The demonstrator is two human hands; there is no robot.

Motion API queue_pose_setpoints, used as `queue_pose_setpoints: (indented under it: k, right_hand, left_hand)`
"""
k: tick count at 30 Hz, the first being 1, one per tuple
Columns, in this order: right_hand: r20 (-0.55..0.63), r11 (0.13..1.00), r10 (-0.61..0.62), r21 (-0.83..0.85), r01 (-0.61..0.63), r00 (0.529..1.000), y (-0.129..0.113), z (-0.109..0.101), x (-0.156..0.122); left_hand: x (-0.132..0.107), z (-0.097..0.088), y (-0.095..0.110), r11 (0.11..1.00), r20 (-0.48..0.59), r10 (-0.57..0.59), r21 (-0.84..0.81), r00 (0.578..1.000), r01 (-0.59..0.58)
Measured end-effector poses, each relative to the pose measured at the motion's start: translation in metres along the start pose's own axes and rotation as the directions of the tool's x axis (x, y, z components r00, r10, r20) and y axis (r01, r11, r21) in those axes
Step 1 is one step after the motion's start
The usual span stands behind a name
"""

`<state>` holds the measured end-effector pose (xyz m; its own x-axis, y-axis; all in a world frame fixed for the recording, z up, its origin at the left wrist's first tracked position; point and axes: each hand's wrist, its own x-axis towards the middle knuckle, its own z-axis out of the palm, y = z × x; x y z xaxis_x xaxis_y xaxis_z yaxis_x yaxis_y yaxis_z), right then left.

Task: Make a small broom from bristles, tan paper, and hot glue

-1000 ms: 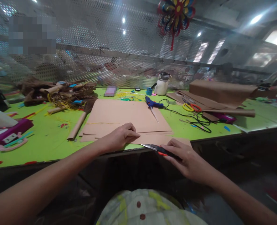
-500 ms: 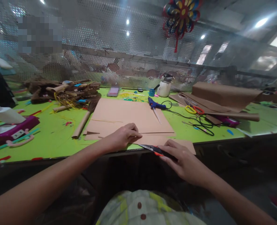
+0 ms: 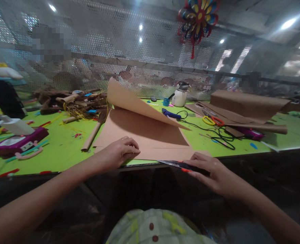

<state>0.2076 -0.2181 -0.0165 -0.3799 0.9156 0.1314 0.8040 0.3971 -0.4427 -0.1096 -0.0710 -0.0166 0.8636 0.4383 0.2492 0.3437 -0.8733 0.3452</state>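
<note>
Sheets of light brown paper lie at the table's front edge, the top one curled up at its far left corner. My left hand is closed at the near edge, thumb and finger pinching the paper there. In my right hand is a pair of scissors with black and red handles. Its blades point left along the paper's near edge and look nearly closed. A blue glue gun lies at the right of the sheets, its nozzle hidden behind the raised sheet.
Left of the paper lie a rolled paper stick, a heap of brown craft pieces and a purple power strip. To the right are yellow-and-red-handled scissors, black cord and folded brown paper. A white jar stands behind.
The top sheet has risen and curled at its far side, covering the glue gun's nozzle. My left hand has shifted left, and the right hand with the scissors has moved right.
</note>
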Motion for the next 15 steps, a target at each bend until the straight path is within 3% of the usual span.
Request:
queue_pose_setpoints:
  k: [6, 15]
  right_hand:
    - [-0.014, 0.999, 0.011, 0.045, -0.010, 1.000, -0.010, 0.007, 0.012]
    - [-0.009, 1.000, -0.004, 0.016, 0.004, 1.000, -0.019, 0.011, 0.024]
  left_hand:
    - [-0.003, 0.006, 0.002, 0.999, -0.080, 0.007, -0.041, 0.997, -0.011]
    - [-0.026, -0.004, 0.001, 0.997, -0.064, -0.073, -0.013, 0.995, 0.072]
